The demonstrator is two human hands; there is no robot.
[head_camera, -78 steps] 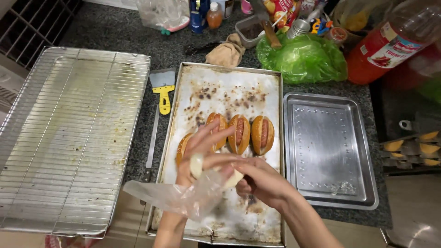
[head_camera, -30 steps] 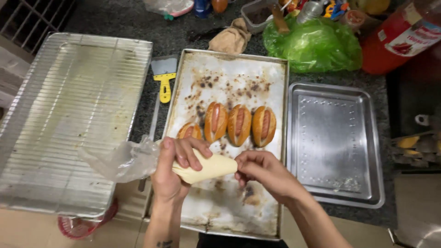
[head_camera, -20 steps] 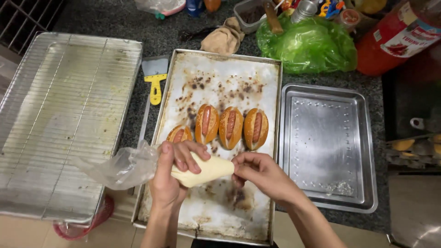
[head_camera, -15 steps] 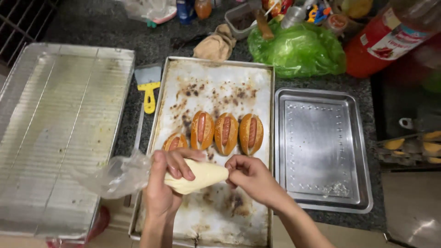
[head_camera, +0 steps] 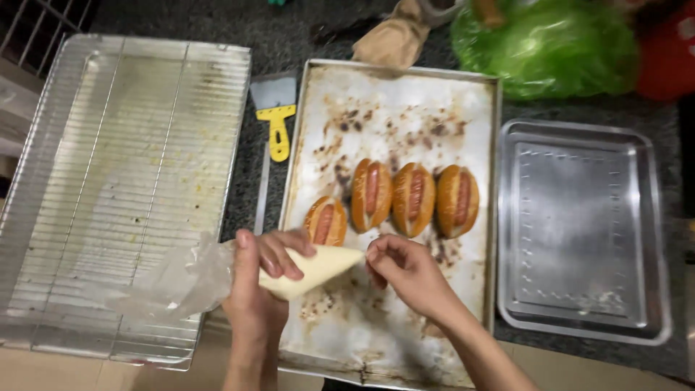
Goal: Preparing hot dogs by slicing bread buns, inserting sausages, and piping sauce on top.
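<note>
Four sausage buns [head_camera: 393,200] sit on baking tray [head_camera: 405,94]; left hand [head_camera: 255,289] squeezes piping bag [head_camera: 308,268], right hand [head_camera: 405,271] pinches its tip, next aimed at 11 o'clock bun.

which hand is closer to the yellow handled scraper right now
Left. The left hand, gripping the piping bag, sits below the yellow-handled scraper. The right hand pinches the bag's tip farther off, below and to the scraper's right.

A big wire rack [head_camera: 123,195] sits on the left. A yellow scraper [head_camera: 276,116] lies beside it. A shiny steel tray [head_camera: 579,232] sits on the right. A green bag [head_camera: 550,43] and a brown cloth [head_camera: 394,40] lie at the back.
</note>
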